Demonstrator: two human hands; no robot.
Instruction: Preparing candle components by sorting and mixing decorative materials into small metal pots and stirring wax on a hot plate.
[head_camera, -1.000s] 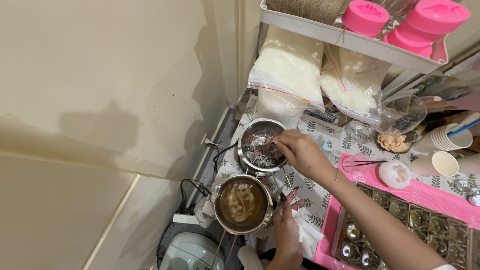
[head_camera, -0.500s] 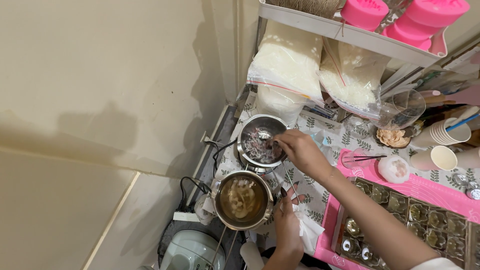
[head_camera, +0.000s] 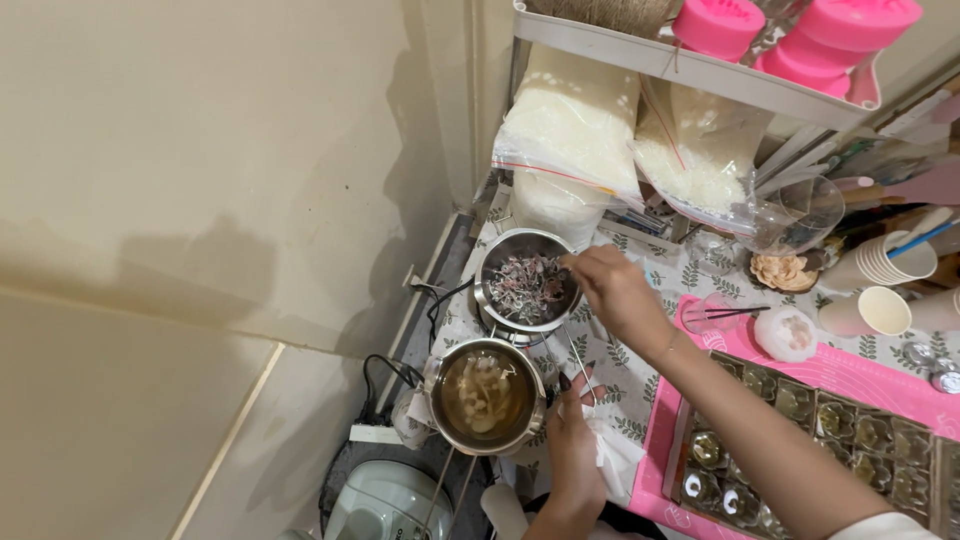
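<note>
Right hand: the right hand (head_camera: 615, 290) reaches over the far bowl (head_camera: 527, 288), fingertips pinched together at its right rim; whether they grip anything there, I cannot tell.
Left hand: the left hand (head_camera: 575, 435) rests just right of the near pot (head_camera: 487, 397), fingers curled around thin metal tweezers (head_camera: 578, 365) and pressing on a white tissue (head_camera: 612, 458).
Far bowl: steel, on the leaf-print cloth (head_camera: 650, 300), filled with a tangle of pink and white scraps.
Near pot: steel, just in front of the bowl and almost touching it, holding brownish liquid with pale lumps floating in it.
Right side: a pink mat (head_camera: 850, 375) carries a tray (head_camera: 830, 440) of small gold-foil cups and a round white piece (head_camera: 787, 333).
Behind: two bags (head_camera: 640, 140) of white flakes lean against the shelf (head_camera: 690, 65); pink moulds (head_camera: 790, 30) stand on it.
Far right: paper cups (head_camera: 885, 290) lie on their sides.
Floor: a power strip (head_camera: 372, 434) with black cables lies beside the pot.
</note>
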